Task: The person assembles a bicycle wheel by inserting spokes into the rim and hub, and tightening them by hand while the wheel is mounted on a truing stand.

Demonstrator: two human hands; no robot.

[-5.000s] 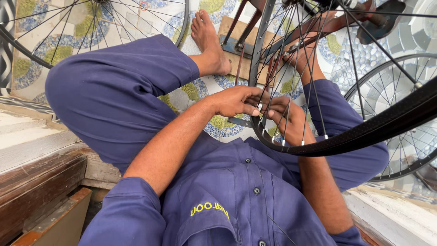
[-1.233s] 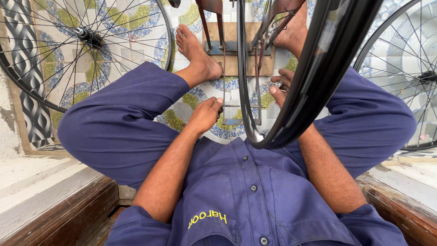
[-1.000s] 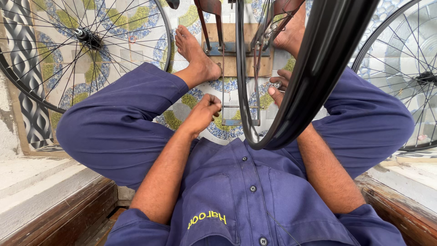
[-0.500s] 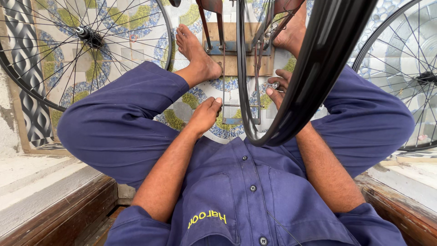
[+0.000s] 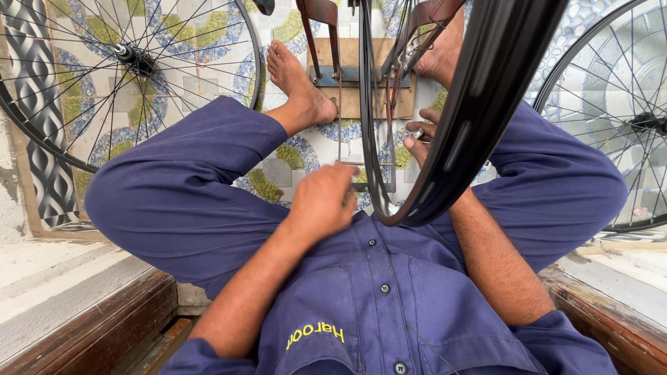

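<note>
Pinched between thumb and fingertips, something small and silvery sits in the right hand [image 5: 425,139], tucked just behind the black wheel rim [image 5: 479,118]; it looks like a spoke fitting, though I can't be sure. That hand has barely shifted over the last second. Now the left hand [image 5: 323,201] is the one moving, blurred, fingers curled loosely, holding nothing I can see, drifting right toward the rim's near edge. The wheel stands upright in the rusty stand [image 5: 326,42], between both bare feet.
</note>
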